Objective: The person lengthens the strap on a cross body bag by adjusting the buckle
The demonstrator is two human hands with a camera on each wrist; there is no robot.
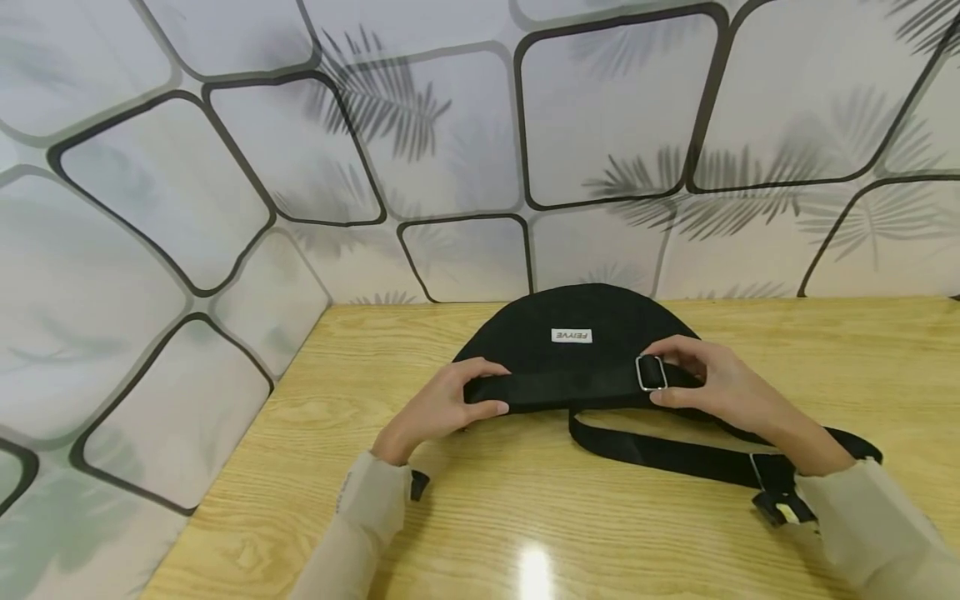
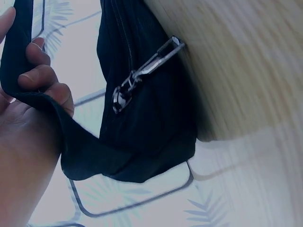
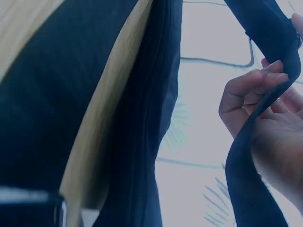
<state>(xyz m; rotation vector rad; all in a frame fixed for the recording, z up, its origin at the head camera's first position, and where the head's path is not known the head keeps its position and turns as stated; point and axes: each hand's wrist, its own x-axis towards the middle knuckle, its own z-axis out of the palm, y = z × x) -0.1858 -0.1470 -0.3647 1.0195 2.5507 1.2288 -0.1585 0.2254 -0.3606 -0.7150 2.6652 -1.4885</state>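
A black waist bag [image 1: 600, 321] with a small white label stands on the wooden table by the wall. Its black strap [image 1: 562, 390] is stretched across the front of it. My left hand [image 1: 442, 402] grips the strap at the bag's left end, thumb below and fingers above. Further right, my right hand [image 1: 731, 385] pinches the strap beside a metal slider buckle [image 1: 651, 372]. In the left wrist view a metal zipper pull [image 2: 158, 59] hangs from the bag. The right wrist view shows the strap looping past the right hand's fingers [image 3: 246, 90].
A loose length of strap [image 1: 667, 454] curves over the table to a black plastic clip [image 1: 780, 507] beside the right sleeve. Another black clip end [image 1: 418, 483] pokes out by the left sleeve. Patterned walls [image 1: 600, 117] rise behind and to the left.
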